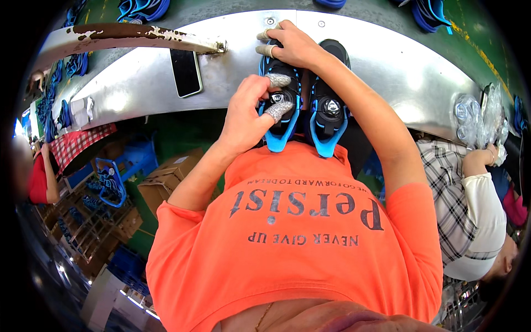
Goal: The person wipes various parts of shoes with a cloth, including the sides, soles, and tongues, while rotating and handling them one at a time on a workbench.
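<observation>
Steel bench [387, 61]: bright, broad, and it arced away just beyond the orange shirt [298, 221].
Left shoe [289, 95]: black and blue, heel toward the wearer and past the bench's near edge, toe aimed away; its long axis ran straight out from the body.
Left hand [243, 113]: the nearer one to the dial [277, 98], in from the shoe's left! Wrapped thumb and forefinger stood parted, one either side of it; whether they pinched it, I could not tell.
Right shoe [331, 83]: just beside its mate, lying parallel, partly under the right forearm.
Right hand [296, 47]: farthest out, across at the left shoe's toe, fingers curled over; how firmly, I could not tell.
Phone [185, 72]: left of the pair, well apart.
Green floor [487, 41]: beyond it all, more blue shoes [428, 16].
</observation>
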A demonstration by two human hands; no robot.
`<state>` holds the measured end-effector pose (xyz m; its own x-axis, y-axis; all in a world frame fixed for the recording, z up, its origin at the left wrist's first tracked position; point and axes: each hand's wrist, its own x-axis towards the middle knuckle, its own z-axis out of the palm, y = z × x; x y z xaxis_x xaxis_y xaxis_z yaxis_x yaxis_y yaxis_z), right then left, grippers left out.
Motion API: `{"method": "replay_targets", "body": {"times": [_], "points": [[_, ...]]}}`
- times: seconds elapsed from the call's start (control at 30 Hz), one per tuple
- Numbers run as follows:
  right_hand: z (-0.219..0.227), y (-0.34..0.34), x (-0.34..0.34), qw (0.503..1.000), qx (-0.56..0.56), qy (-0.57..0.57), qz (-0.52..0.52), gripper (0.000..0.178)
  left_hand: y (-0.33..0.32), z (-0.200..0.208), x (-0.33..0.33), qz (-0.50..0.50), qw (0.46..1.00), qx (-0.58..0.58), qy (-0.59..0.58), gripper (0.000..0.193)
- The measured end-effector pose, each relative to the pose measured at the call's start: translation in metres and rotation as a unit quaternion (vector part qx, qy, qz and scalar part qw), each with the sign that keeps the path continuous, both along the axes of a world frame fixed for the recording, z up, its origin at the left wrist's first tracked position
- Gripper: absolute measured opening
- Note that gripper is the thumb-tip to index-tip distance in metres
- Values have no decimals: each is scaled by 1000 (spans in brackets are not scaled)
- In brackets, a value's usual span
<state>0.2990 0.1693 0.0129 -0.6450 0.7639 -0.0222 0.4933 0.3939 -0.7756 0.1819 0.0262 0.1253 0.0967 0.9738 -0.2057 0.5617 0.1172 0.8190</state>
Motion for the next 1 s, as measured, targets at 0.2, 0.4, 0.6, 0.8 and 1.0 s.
{"method": "replay_targets", "body": {"times": [0.2,0.4,0.6,0.8,1.0], "points": [[2,1,-1,1000,-9,-7,11,41,6,-3,-21,-74,987,-59,-130,43],[-6,-1,-1,1000,6,11,-1,42,-18,0,6,69,996,38,39,43],[2,-2,-1,1000,1,-4,6,42,-18,-18,-8,20,995,5,-93,39],[6,-7,-4,1000,17,-1,15,40,-2,-24,-32,-129,982,-45,-133,35],[3,-11,-3,999,33,0,-15,38,-16,-20,-15,-88,992,31,-83,38]]}}
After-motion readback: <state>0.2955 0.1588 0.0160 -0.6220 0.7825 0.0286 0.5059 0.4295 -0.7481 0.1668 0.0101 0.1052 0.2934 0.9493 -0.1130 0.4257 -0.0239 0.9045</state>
